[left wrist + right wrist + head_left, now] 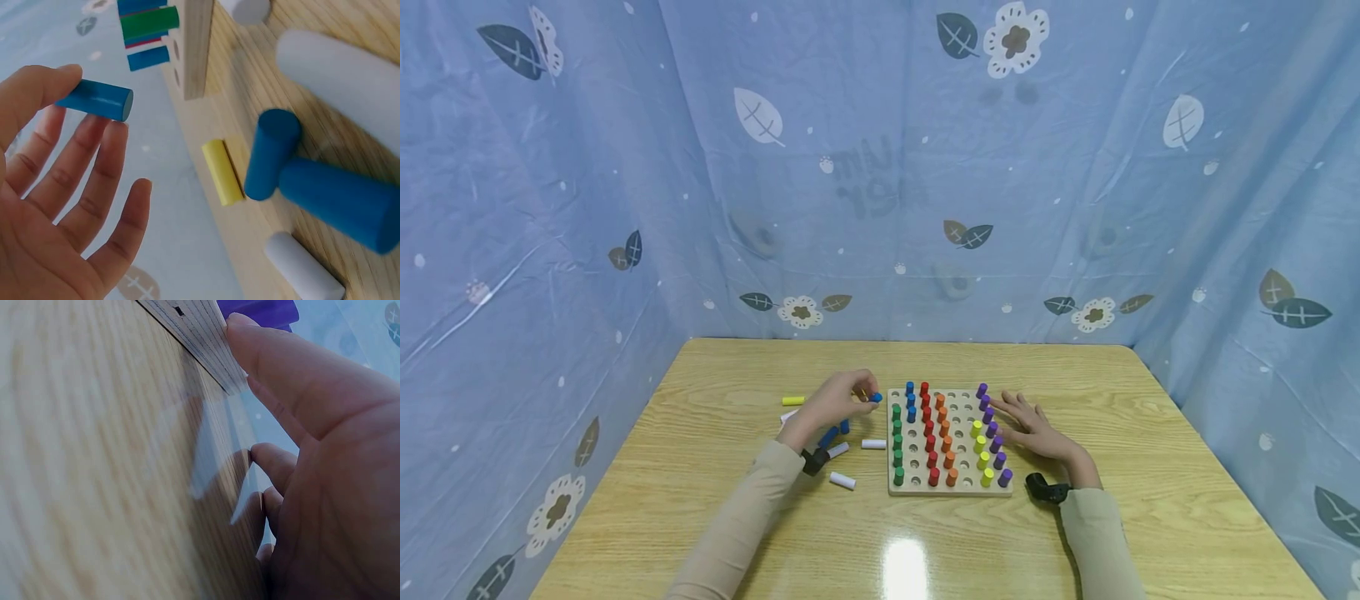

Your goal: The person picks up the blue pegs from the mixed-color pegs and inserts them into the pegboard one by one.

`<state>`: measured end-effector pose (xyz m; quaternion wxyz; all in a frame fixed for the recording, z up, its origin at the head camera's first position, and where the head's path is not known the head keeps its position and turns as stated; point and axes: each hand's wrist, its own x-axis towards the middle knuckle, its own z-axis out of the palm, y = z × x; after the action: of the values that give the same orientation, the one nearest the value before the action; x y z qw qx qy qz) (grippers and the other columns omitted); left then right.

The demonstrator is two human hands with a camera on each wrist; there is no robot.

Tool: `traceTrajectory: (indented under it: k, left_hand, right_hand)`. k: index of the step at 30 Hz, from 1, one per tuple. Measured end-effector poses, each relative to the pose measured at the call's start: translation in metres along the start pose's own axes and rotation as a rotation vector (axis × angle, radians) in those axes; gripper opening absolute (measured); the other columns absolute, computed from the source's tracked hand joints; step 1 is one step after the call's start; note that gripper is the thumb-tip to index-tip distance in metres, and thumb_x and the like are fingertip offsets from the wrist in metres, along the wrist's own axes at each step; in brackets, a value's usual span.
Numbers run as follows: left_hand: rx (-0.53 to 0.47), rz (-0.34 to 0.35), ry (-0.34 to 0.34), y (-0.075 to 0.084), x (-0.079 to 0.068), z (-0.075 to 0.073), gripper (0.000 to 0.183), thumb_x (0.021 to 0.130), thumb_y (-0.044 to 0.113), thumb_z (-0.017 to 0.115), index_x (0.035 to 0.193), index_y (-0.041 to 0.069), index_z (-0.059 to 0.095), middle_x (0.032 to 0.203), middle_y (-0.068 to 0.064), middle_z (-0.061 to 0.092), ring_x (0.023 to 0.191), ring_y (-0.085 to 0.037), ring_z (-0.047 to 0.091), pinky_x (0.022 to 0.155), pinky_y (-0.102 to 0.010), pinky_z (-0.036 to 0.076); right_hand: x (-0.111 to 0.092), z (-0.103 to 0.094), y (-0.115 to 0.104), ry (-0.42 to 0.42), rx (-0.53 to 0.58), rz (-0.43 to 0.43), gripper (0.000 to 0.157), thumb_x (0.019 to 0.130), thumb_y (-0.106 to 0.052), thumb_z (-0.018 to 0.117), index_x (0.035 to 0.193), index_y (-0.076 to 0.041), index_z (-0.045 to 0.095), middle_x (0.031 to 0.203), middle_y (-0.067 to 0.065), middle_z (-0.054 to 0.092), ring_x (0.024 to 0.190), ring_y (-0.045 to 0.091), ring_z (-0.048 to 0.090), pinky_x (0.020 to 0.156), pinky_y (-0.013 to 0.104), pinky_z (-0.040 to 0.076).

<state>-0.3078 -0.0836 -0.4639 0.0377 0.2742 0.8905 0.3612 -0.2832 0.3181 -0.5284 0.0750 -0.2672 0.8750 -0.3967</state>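
Observation:
Between thumb and fingertips, my left hand (829, 404) pinches a blue peg (100, 100) in the air just left of the wooden pegboard (951, 491). The peg lies roughly sideways in the left wrist view, one round end exposed. Coloured pegs stand in columns on the board: green pegs (897, 442) at the left, then blue, red, orange and yellow, with purple pegs (996, 445) along the right edge. My right hand (1036, 432) rests at that right edge with its fingers spread, the thumb against the board's side near a purple peg (265, 314).
Loose pegs lie left of the board, under and around the left forearm: a yellow peg (793, 401), blue pegs (340, 200) and several white pegs (842, 481). The wooden table (737, 542) reaches back to a blue patterned curtain (887, 167), which also hangs at both sides.

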Motion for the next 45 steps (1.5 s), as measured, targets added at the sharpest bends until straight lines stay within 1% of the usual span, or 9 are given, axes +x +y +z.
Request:
traceTrajectory:
  k: [4,10,20,24,29,36,38,42,45]
  left_hand:
    - [-0.016,0.021,-0.009,0.007,0.000,0.001,0.012,0.086,0.020,0.067,0.090,0.021,0.056,0.087,0.008,0.059,0.081,-0.008,0.057,0.071,-0.027,0.048]
    - [0.006,0.024,0.002,0.016,-0.001,0.002,0.012,0.085,0.020,0.068,0.090,0.022,0.057,0.087,0.009,0.059,0.083,-0.009,0.057,0.073,-0.029,0.048]
    - [0.046,0.045,0.022,0.016,0.005,0.009,0.015,0.083,0.030,0.070,0.089,0.024,0.057,0.088,0.011,0.060,0.082,-0.006,0.056,0.069,-0.027,0.046]
    - [0.018,0.051,0.026,0.019,0.006,0.011,0.016,0.083,0.029,0.070,0.091,0.022,0.059,0.089,0.012,0.060,0.082,-0.006,0.057,0.070,-0.027,0.046]
    - [-0.028,0.067,0.027,0.022,0.007,0.016,0.021,0.083,0.028,0.070,0.096,0.014,0.062,0.088,0.011,0.061,0.082,-0.008,0.057,0.073,-0.029,0.047]
    - [-0.091,0.082,0.021,0.023,0.009,0.024,0.026,0.085,0.030,0.068,0.099,0.010,0.061,0.086,0.008,0.061,0.083,-0.008,0.057,0.074,-0.027,0.048]
    - [-0.116,0.081,0.016,0.023,0.009,0.026,0.027,0.086,0.029,0.066,0.104,0.009,0.061,0.088,0.007,0.061,0.084,-0.009,0.057,0.075,-0.028,0.048]
    - [-0.151,0.069,-0.005,0.022,0.009,0.031,0.029,0.089,0.026,0.063,0.113,0.011,0.059,0.093,0.008,0.060,0.087,-0.008,0.056,0.077,-0.029,0.048]
    - [-0.148,0.083,-0.016,0.021,0.008,0.033,0.027,0.091,0.027,0.061,0.114,0.015,0.059,0.096,0.009,0.060,0.088,-0.008,0.056,0.078,-0.029,0.047]
  right_hand:
    - [0.000,0.000,0.000,0.000,0.000,0.000,0.057,0.095,-0.020,0.052,0.146,-0.008,0.028,0.151,0.029,0.003,0.135,0.050,-0.013,0.098,0.067,-0.016]
    - [0.000,0.000,-0.001,0.001,-0.005,0.003,0.058,0.095,-0.021,0.052,0.146,-0.007,0.027,0.151,0.028,0.004,0.135,0.050,-0.012,0.099,0.067,-0.016]
    - [-0.001,0.000,-0.004,0.001,0.006,0.001,0.058,0.095,-0.020,0.052,0.145,-0.005,0.027,0.150,0.029,0.004,0.135,0.050,-0.012,0.098,0.067,-0.016]
    - [-0.001,0.000,-0.003,-0.002,0.012,-0.001,0.058,0.095,-0.019,0.052,0.145,-0.004,0.027,0.150,0.030,0.003,0.135,0.050,-0.013,0.098,0.067,-0.017]
    - [-0.001,0.000,-0.003,-0.001,0.002,0.006,0.057,0.095,-0.020,0.052,0.145,-0.006,0.028,0.151,0.028,0.004,0.135,0.050,-0.012,0.099,0.067,-0.016]
    - [0.000,-0.001,-0.002,-0.002,-0.001,0.004,0.057,0.095,-0.020,0.052,0.145,-0.006,0.028,0.150,0.029,0.003,0.135,0.050,-0.012,0.099,0.067,-0.015]
    - [0.000,-0.001,-0.002,-0.003,-0.003,0.002,0.057,0.096,-0.020,0.051,0.146,-0.006,0.027,0.151,0.029,0.004,0.135,0.050,-0.012,0.099,0.067,-0.015]
    - [0.000,-0.001,-0.003,-0.009,0.001,0.000,0.057,0.096,-0.020,0.051,0.146,-0.006,0.027,0.151,0.029,0.003,0.135,0.050,-0.012,0.098,0.067,-0.015]
    - [0.000,-0.001,-0.002,-0.012,0.007,-0.001,0.057,0.096,-0.019,0.051,0.146,-0.007,0.027,0.151,0.029,0.003,0.135,0.050,-0.012,0.098,0.067,-0.016]
